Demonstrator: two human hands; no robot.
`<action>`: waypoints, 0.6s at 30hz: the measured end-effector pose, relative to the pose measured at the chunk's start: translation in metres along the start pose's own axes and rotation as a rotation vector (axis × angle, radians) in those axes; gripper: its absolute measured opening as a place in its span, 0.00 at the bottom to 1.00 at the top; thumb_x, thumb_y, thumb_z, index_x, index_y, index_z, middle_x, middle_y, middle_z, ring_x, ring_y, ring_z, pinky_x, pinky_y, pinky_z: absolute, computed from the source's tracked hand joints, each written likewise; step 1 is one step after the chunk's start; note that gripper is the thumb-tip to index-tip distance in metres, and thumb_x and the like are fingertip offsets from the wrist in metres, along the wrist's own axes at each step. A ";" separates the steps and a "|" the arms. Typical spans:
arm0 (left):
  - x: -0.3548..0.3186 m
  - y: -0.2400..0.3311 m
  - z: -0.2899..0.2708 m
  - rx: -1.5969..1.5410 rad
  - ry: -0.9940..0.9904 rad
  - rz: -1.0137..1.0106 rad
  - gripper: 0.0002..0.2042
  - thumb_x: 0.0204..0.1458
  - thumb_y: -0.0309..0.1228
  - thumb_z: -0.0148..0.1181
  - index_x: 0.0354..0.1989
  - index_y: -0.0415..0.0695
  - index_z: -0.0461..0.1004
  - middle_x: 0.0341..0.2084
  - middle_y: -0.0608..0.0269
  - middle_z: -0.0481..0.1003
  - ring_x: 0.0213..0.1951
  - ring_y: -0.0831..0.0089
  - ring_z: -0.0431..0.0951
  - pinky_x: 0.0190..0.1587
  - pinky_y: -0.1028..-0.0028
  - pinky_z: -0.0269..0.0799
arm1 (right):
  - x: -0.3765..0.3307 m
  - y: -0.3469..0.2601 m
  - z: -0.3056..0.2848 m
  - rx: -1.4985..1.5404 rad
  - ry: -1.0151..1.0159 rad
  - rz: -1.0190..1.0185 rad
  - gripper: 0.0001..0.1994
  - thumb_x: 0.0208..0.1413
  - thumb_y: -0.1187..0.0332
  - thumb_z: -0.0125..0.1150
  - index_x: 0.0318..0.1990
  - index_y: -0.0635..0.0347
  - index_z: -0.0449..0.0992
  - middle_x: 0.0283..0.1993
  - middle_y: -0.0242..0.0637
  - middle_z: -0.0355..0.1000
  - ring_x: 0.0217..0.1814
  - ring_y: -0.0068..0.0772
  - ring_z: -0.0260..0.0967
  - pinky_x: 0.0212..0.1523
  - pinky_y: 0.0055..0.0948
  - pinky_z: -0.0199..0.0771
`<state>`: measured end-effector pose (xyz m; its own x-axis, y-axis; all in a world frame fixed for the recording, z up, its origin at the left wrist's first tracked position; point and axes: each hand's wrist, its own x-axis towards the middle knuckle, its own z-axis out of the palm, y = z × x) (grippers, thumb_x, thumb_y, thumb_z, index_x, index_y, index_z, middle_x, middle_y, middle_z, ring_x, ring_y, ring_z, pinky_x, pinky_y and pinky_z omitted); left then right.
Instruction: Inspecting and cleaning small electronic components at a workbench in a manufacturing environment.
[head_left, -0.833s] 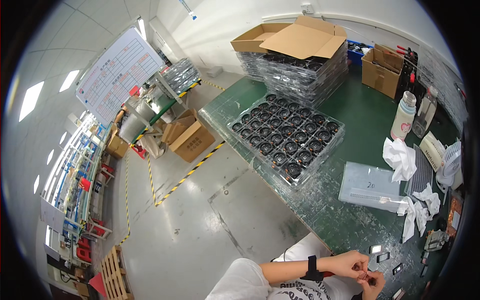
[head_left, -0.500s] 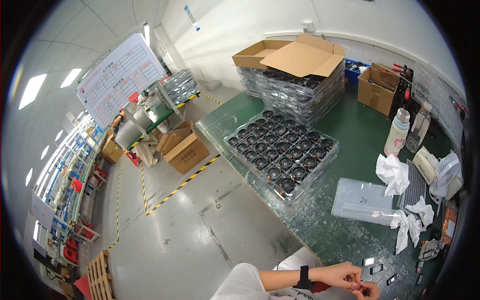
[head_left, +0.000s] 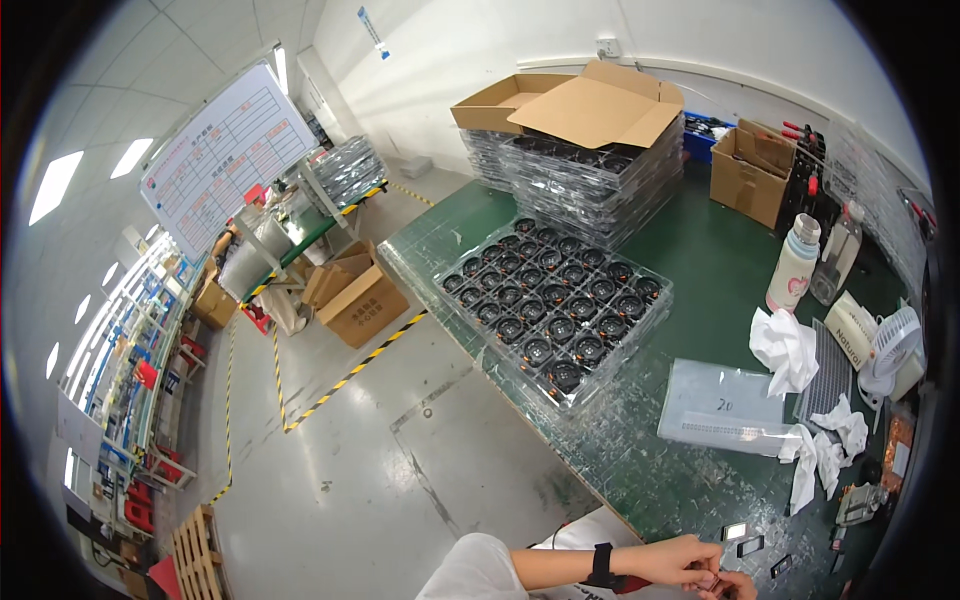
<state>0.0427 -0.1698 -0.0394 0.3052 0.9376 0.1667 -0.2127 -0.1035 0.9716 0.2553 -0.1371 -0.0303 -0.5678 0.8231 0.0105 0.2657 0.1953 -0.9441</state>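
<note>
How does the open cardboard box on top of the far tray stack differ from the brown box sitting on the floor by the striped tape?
The open cardboard box has its flaps spread wide, while the floor box is shut. The open box rests high on the stacked clear trays; the floor box sits low on the grey concrete. The open box looks wider and flatter, though the lens bends shapes. Both are plain brown cardboard.

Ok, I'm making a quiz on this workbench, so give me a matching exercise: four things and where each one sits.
Things:
1. open cardboard box
2. bottle
3. clear tray of round black parts
4. left hand

Places:
A. bottom edge of the view, wrist wearing a dark band
B. on top of the far stack of trays
C. middle of the green table
D. upright near the right side of the table

Pairs: 1-B, 2-D, 3-C, 4-A
</note>
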 end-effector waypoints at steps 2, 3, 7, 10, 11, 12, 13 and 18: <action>-0.001 -0.004 -0.001 0.012 0.010 -0.004 0.06 0.54 0.26 0.52 0.30 0.37 0.65 0.17 0.62 0.74 0.19 0.78 0.75 0.22 0.79 0.69 | 0.002 -0.004 0.003 0.002 -0.010 -0.038 0.16 0.41 0.81 0.67 0.40 0.66 0.75 0.33 0.35 0.71 0.31 0.22 0.65 0.34 0.20 0.67; 0.001 -0.002 0.000 0.022 0.015 -0.002 0.06 0.53 0.26 0.53 0.29 0.37 0.65 0.17 0.62 0.74 0.19 0.78 0.75 0.23 0.79 0.69 | 0.003 0.000 0.002 0.009 -0.007 -0.095 0.15 0.41 0.81 0.67 0.40 0.66 0.75 0.34 0.36 0.71 0.31 0.22 0.65 0.34 0.20 0.67; -0.001 0.009 0.001 0.099 0.035 -0.008 0.08 0.51 0.27 0.56 0.28 0.37 0.64 0.17 0.62 0.74 0.19 0.77 0.75 0.23 0.79 0.69 | 0.002 0.014 0.000 0.001 -0.030 -0.203 0.15 0.40 0.81 0.69 0.38 0.66 0.75 0.35 0.39 0.73 0.32 0.22 0.66 0.34 0.21 0.68; 0.001 0.016 0.002 0.026 -0.001 -0.096 0.08 0.48 0.26 0.58 0.27 0.37 0.65 0.17 0.63 0.73 0.20 0.80 0.74 0.25 0.80 0.68 | -0.002 0.012 -0.004 -0.037 -0.045 -0.186 0.15 0.39 0.81 0.69 0.37 0.67 0.75 0.34 0.38 0.72 0.32 0.23 0.66 0.34 0.21 0.68; 0.001 0.021 -0.001 0.150 -0.041 -0.144 0.10 0.48 0.32 0.61 0.31 0.39 0.70 0.21 0.60 0.75 0.25 0.73 0.75 0.28 0.75 0.69 | -0.003 0.016 -0.002 0.012 -0.038 -0.166 0.15 0.38 0.81 0.70 0.37 0.66 0.75 0.33 0.39 0.72 0.31 0.24 0.66 0.33 0.22 0.68; 0.003 0.025 -0.001 0.270 -0.081 -0.188 0.14 0.47 0.38 0.63 0.35 0.41 0.74 0.26 0.57 0.76 0.29 0.67 0.76 0.32 0.70 0.70 | -0.001 0.014 -0.003 0.011 -0.037 -0.166 0.15 0.38 0.81 0.70 0.37 0.66 0.75 0.33 0.39 0.72 0.31 0.24 0.66 0.33 0.22 0.68; 0.002 0.022 0.001 0.294 -0.008 -0.047 0.12 0.48 0.39 0.63 0.27 0.42 0.73 0.18 0.62 0.75 0.22 0.74 0.76 0.24 0.76 0.68 | 0.001 0.010 -0.004 0.010 -0.067 -0.189 0.15 0.38 0.81 0.70 0.37 0.66 0.75 0.32 0.39 0.72 0.31 0.25 0.66 0.32 0.22 0.67; 0.001 0.030 -0.005 0.219 -0.139 -0.107 0.12 0.50 0.37 0.61 0.30 0.40 0.73 0.23 0.61 0.77 0.28 0.74 0.78 0.28 0.75 0.71 | 0.002 0.003 -0.008 -0.004 -0.127 -0.190 0.15 0.38 0.80 0.70 0.36 0.64 0.76 0.32 0.38 0.70 0.29 0.26 0.66 0.30 0.21 0.65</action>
<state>0.0317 -0.1703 -0.0112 0.4429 0.8940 0.0680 0.0286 -0.0899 0.9955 0.2614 -0.1307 -0.0302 -0.7014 0.6976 0.1463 0.1473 0.3426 -0.9278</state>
